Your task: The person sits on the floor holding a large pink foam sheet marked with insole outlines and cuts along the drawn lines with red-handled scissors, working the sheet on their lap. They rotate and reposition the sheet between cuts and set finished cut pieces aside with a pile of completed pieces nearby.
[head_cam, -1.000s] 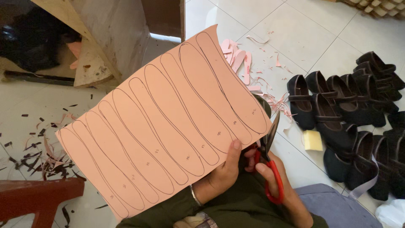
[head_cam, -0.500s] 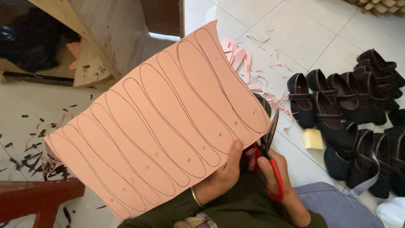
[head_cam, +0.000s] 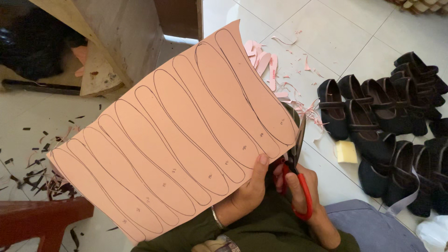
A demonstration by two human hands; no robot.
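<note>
The left hand (head_cam: 249,193) pinches the lower edge of a large salmon-pink sheet (head_cam: 177,135) traced with insole outlines, held up over the tiled floor; the right hand (head_cam: 303,196) grips red-handled scissors (head_cam: 295,161), blades at the sheet's right edge. Cutting along the outermost outline looks under way; following its curve calls for turning the sheet steadily.
</note>
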